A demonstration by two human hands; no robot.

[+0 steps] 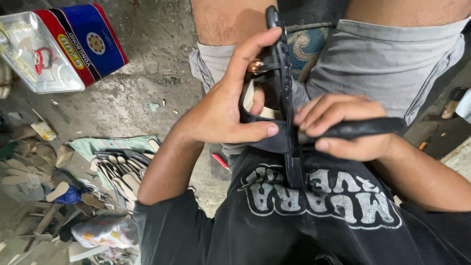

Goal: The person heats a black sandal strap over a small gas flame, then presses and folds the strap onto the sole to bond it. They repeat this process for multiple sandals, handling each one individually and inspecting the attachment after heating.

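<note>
My left hand (pixel 228 105) grips a black sandal (pixel 283 73) held on edge over my lap, fingers wrapped over its strap and upper, thumb on the lower edge. A small brass stud (pixel 256 66) shows on the strap by my index finger. My right hand (pixel 338 128) is closed around the black handle of a tool (pixel 365 128), whose working end meets the sandal's sole edge; the tip is hidden behind my fingers.
A tin can (pixel 59 46) in red, blue and silver lies on the concrete floor at upper left. A stack of cut sole pieces (pixel 120 169) sits on a green cloth at left, with scattered insoles and scraps (pixel 44 172) beside it. A hammer handle (pixel 451 105) lies at right.
</note>
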